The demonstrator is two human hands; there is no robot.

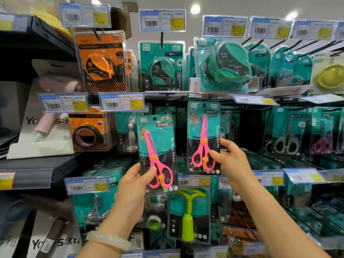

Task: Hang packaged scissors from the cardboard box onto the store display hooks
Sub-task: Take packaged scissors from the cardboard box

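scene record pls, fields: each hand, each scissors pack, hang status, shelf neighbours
left hand: grip on the lower part of left scissors pack, pack tilted
right hand: pinches lower right edge of right scissors pack, upright
hang status: cannot tell whether either pack is on a hook
above: green tape measure packs, orange tape measure pack
price tag: 14.50

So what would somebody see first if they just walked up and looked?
Probably the two bright pink scissors in teal packs, right in the middle: the left hand holds one pack of pink scissors tilted, and the right hand pinches another pack held upright a bit higher. Next, the orange tape measure pack hanging at the upper left stands out against all the teal packs around it.
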